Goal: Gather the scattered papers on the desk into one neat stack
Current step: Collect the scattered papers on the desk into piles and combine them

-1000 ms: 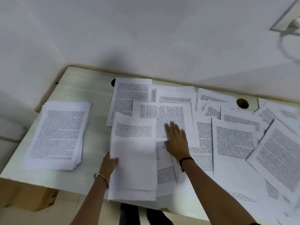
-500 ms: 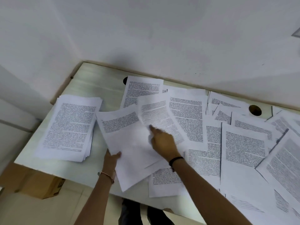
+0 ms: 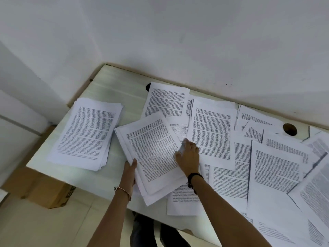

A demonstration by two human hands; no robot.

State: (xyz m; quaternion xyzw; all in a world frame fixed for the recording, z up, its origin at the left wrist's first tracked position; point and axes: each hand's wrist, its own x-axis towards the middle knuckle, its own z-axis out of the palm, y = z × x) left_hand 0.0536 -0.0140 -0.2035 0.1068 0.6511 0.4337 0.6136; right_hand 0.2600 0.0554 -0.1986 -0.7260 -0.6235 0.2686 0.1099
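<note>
A small bundle of printed sheets [image 3: 151, 150] lies tilted near the desk's front edge. My left hand [image 3: 129, 173] grips its left edge, thumb on top. My right hand [image 3: 188, 157] holds the bundle's right edge, fingers curled at the top sheet's corner. A thicker gathered stack [image 3: 85, 132] rests at the desk's left end, apart from both hands. Several loose printed pages [image 3: 211, 132] overlap across the middle and right of the desk.
The pale wooden desk [image 3: 115, 82] stands in a corner of white walls, with a round cable hole [image 3: 289, 129] at the back right. A cardboard box [image 3: 44, 191] sits on the floor under the left end. Some pages overhang the front edge.
My right hand slid a printed page leftward onto the sheets held by my left hand. The bundle turned and shifted toward the left stack. My view also swung right and down.
</note>
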